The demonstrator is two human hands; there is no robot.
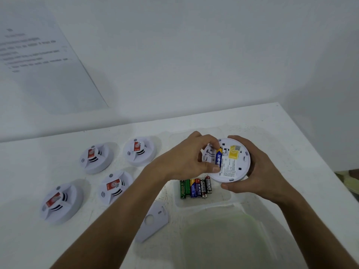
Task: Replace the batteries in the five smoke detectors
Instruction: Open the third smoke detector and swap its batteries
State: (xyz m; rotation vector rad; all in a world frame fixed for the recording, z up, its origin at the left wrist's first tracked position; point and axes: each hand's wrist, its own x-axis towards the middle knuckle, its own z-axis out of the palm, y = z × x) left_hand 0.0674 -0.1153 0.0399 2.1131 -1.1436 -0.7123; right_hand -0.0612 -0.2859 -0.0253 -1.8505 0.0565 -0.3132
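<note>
While the smoke detector (227,160) is held back-side up above the clear battery tray (204,202), its rim is gripped by the right hand (256,171), whose fingers are curled round the far and right edge with the thumb hooked under the near edge. A blue and yellow battery (219,157) is seen in the detector's open compartment, and it is pinched by the left hand (186,160), the thumb set against its near end and the bent fingers curled over its far end; whether the battery is fully seated cannot be told. A yellow label (234,152) and printed text are shown on the detector's back, right of the battery. Directly below the detector, a row of loose batteries (196,188) in green, blue and black is laid in the tray. Left of the tray, four other smoke detectors (97,158) (138,151) (115,187) (61,202) are set face up on the white table (291,136), in two rows. A detached white cover plate (152,222) is laid flat on the table just left of the tray's near corner. Nearer than the tray, a translucent container (223,237) with a greenish tint is placed, blurred. On the wall far to the left of the tray, a sheet with printed text (38,61) is fixed.
</note>
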